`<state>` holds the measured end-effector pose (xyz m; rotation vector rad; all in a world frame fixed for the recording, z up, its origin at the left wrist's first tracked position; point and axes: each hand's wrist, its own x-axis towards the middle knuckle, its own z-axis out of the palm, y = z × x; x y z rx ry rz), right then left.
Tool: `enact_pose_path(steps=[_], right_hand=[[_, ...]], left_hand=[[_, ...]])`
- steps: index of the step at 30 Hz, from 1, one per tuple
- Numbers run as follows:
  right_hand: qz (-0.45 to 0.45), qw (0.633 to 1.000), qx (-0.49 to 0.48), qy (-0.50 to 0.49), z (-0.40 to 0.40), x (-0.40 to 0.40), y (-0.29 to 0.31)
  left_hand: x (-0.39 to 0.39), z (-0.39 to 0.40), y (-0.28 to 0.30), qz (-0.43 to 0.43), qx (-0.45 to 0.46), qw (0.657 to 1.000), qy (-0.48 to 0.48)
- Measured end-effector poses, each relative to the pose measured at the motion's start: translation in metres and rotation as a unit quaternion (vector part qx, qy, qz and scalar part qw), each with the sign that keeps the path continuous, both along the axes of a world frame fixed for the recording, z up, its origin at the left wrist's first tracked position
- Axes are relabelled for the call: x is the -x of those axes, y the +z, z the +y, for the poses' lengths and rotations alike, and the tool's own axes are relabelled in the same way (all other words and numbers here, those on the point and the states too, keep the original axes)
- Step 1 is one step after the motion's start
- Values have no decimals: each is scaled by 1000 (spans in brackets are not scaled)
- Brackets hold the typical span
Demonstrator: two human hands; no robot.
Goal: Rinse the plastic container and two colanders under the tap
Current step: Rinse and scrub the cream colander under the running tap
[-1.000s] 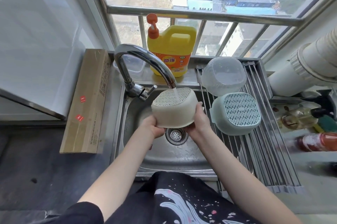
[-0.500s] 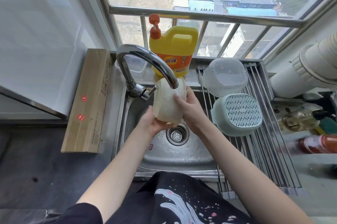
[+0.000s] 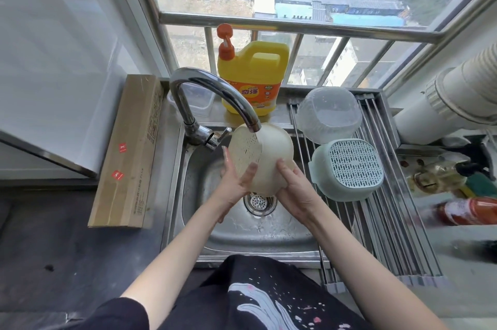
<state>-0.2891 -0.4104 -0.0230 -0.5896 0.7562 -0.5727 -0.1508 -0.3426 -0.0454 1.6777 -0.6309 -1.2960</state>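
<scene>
cream colander point(image 3: 269, 160) is held over the sink point(image 3: 282, 233), tipped on its side with its perforated base facing left and the tap point(image 3: 215, 95) spout right above it, water running onto the mesh. the left hand point(image 3: 236, 181) lies against the base with fingers mostly straight, pressing rather than clutching; the right hand point(image 3: 295, 187) cups the smooth wall from the lower right, fingers curved round it. it looks like thin, light, stiff plastic, and wet it is likely slippery on the smooth wall, so the rim and the gridded base seem the surer places to hold. nothing shows inside it from this angle. on the drying rack point(image 3: 390, 222) to the right, the green colander point(image 3: 349, 168) sits upside down, base grid up, and just behind it, the clear plastic container point(image 3: 329, 114) also rests inverted, both seemingly empty. behind the tap stand a yellow detergent jug point(image 3: 252, 79) and a small clear tub point(image 3: 199, 98), its contents not discernible
</scene>
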Motion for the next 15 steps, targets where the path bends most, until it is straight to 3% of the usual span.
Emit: enact_pose_path(steps=[2,5,6,8,11,15], right_hand=[[41,999,26,17,3,-2,4],[126,992,11,-15,3,-6,8],[134,990,-30,-44,2,-5,4],[86,984,-141,-65,1,-2,-3],[58,948,-307,-61,7,7,-2],[55,894,-410,-173,17,14,5]], left_hand=[[-5,3,0,-36,-21,998,-43],[-14,7,0,114,-47,990,73],[-18,7,1,147,-55,982,101],[-23,7,5,141,-85,984,71],[-25,9,16,143,-111,983,27],[-31,-10,23,84,-145,980,105]])
